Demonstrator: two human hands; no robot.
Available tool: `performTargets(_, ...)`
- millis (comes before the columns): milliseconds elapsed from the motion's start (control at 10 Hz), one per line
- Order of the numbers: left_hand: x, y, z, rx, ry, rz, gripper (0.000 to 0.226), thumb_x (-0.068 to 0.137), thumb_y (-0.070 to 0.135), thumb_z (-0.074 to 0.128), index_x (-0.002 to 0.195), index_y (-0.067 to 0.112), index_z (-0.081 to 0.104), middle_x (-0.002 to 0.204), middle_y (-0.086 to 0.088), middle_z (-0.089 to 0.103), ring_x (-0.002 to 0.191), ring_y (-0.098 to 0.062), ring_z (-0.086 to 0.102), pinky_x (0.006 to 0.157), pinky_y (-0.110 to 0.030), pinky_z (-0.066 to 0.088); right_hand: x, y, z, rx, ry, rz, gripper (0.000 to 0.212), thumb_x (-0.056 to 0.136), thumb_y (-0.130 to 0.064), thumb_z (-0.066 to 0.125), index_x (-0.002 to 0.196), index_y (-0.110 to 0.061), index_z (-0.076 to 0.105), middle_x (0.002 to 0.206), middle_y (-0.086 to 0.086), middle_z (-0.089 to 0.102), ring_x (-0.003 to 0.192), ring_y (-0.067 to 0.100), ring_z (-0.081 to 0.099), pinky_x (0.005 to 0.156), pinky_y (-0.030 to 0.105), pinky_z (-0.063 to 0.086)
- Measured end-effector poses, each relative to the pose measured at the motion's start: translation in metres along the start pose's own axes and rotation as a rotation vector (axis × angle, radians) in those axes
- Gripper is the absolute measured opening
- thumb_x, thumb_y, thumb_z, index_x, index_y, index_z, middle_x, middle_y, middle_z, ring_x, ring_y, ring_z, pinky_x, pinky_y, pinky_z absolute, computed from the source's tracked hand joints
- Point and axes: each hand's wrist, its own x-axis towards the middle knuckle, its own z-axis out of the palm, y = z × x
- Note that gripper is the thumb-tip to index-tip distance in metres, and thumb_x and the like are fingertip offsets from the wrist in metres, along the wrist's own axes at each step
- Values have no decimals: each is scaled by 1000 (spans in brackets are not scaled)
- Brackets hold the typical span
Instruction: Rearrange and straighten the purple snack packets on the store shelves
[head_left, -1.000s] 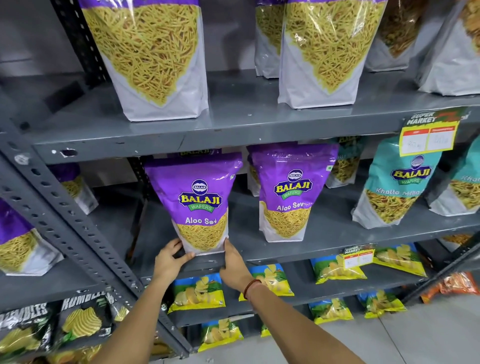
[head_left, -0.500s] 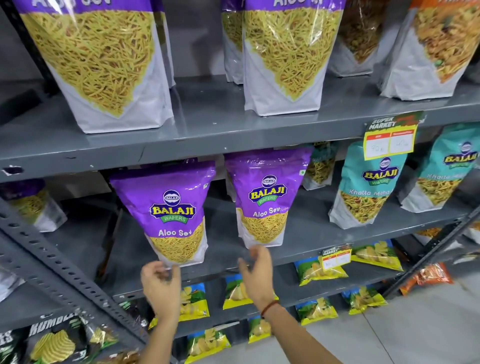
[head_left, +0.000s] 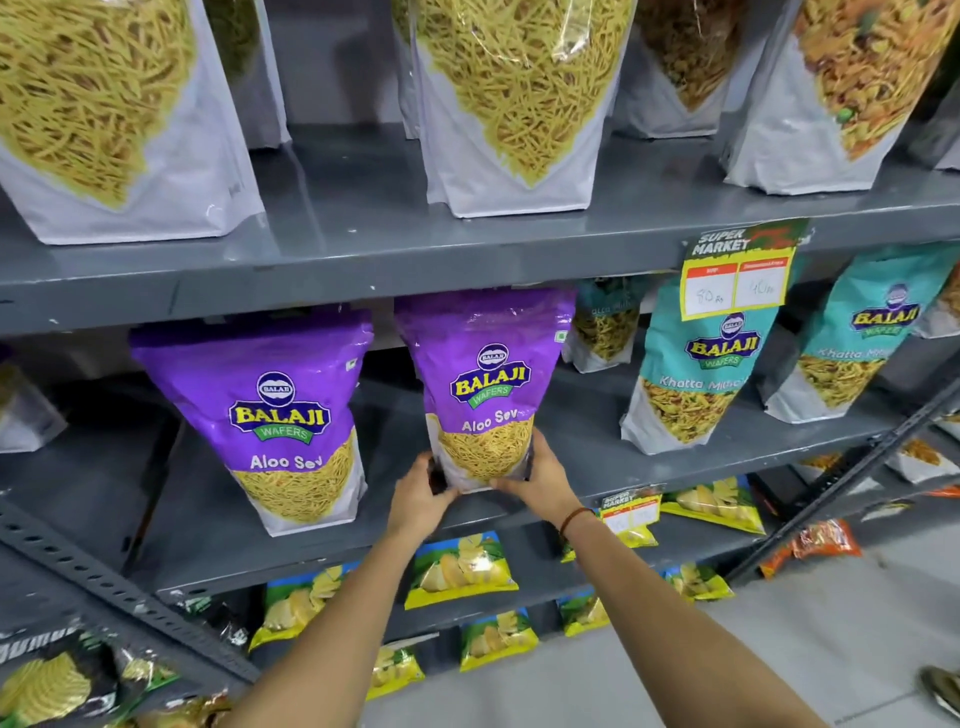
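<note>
Purple packet (head_left: 485, 384) base clamped between left hand (head_left: 418, 499), right hand (head_left: 540, 475) grip.

Two packets (head_left: 485, 389) abreast on shelf (head_left: 587, 457)

Top-shelf bags (head_left: 519, 93) cut off by top edge. Price tag (head_left: 737, 275) covers teal packet's (head_left: 696, 374) top; handwritten prices unreadable. Shoe (head_left: 943, 691) cropped at bottom-right corner.

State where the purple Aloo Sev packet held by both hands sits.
In the head view, the held purple packet stands mid-frame on the middle shelf, between another purple packet and a teal packet.
</note>
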Motion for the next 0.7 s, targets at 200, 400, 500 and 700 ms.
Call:
performTargets(200, -9, 8, 11, -25, 53, 20, 47, 69, 20, 77, 108, 7, 55, 110, -15, 70, 104, -29, 65, 87, -44, 52, 6, 4, -18, 11, -85, -17, 90, 66, -12, 84, 139, -15, 32, 127, 5, 56, 117, 18, 51, 95, 28, 41)
performTargets(400, -7, 13, 11, 4, 38, 25, 49, 69, 23, 77, 110, 7, 55, 113, -14, 70, 107, -30, 64, 88, -44, 52, 4, 4, -17, -44, -66, 1, 87, 70, -9, 80, 141, -12, 30, 131, 13, 58, 119, 25, 53, 91, 24, 40)
performTargets(500, -9, 17, 10, 38, 40, 7, 49, 71, 24, 76, 112, 7, 55, 114, -14, 69, 109, -30, 62, 89, -42, 51, 0, -3, -17, -97, -55, 8, 79, 74, -2, 75, 140, -9, 31, 128, 15, 59, 117, 26, 54, 84, 17, 38)
performTargets(700, -19, 26, 11, 82, 63, -16, 52, 74, 29, 72, 116, 4, 53, 119, -18, 65, 114, -36, 58, 89, -41, 47, -16, -5, -13, -202, 83, 62, 74, 79, -7, 71, 140, 3, 30, 136, 26, 48, 128, 41, 44, 103, 39, 38)
